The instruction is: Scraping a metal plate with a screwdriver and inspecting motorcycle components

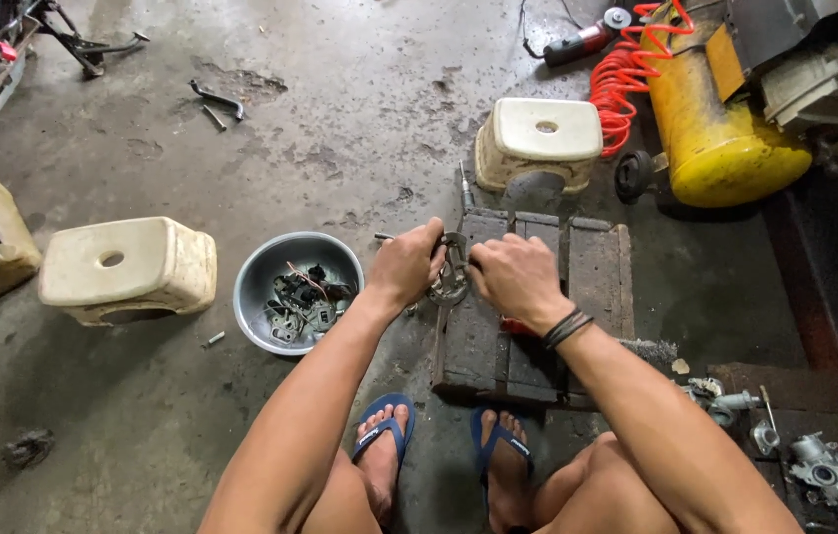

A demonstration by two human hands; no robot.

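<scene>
In the head view, the person is sitting low over a dark wooden block [592, 277] that is lying on the stained concrete floor [340, 129], with both feet in blue flip-flops [386, 420] resting just in front of it. The left hand [405, 265] is closing around one side of a small rounded metal part [450, 282], and the right hand [516, 277] is gripping the other side, fingers curled over it; a black band [567, 327] is circling that wrist. The part is sitting at the near left edge of the block, between the two hands, and its exact shape is too hidden to tell. A thin metal tool [463, 188] is lying just beyond it, pointing away.

Left of the hands, a grey metal bowl [261, 267] is holding a jumble of small dark parts and wires. Farther left, a cream plastic stool [129, 269] is lying on its side, and another one [539, 141] is standing beyond the block. A yellow compressor tank [715, 138] with a coiled red hose [626, 79] is sitting at the upper right. Near the right knee, loose metal engine parts [819, 465] are lying on the floor.
</scene>
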